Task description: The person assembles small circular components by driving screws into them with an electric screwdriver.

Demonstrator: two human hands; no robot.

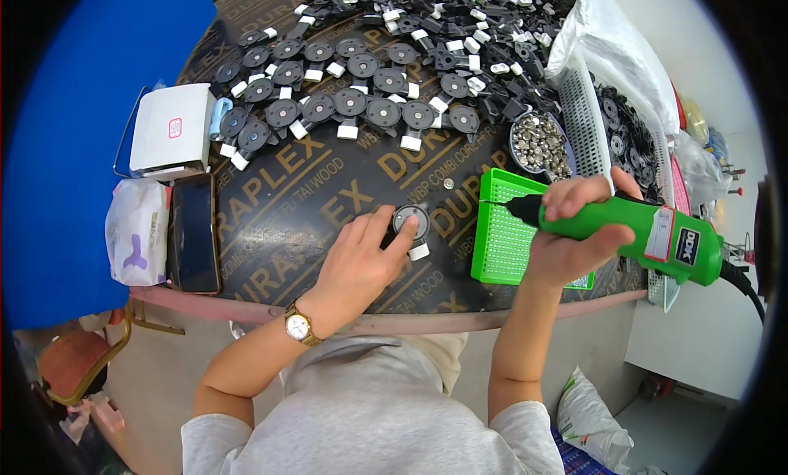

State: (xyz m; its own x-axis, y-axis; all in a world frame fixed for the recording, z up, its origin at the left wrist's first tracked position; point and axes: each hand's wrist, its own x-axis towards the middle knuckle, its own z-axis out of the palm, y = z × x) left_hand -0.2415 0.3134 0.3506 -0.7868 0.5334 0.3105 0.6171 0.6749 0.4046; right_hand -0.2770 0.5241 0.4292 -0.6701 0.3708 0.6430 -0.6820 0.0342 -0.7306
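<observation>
My left hand (361, 258) rests on the table with thumb and fingers closed around the near-left edge of a round black plastic part (411, 222), which has a white tab pointing toward me. In my right hand (579, 233) is a green electric screwdriver (624, 229), its black nose and thin bit pointing left over a green perforated tray (483, 253). The screwdriver's dark cord runs off to the right. Beyond the left hand's part, a small silver metal piece (448, 183) lies alone. A round dish (525, 167) heaped with similar silver pieces (542, 143) stands behind the tray.
Several like black discs with white tabs (350, 102) lie in rows farther back, before a large pile of black parts (484, 32). A white basket (584, 118) of black parts stands right. At left are a white box (171, 130), a phone (195, 233) and a tissue pack (138, 233).
</observation>
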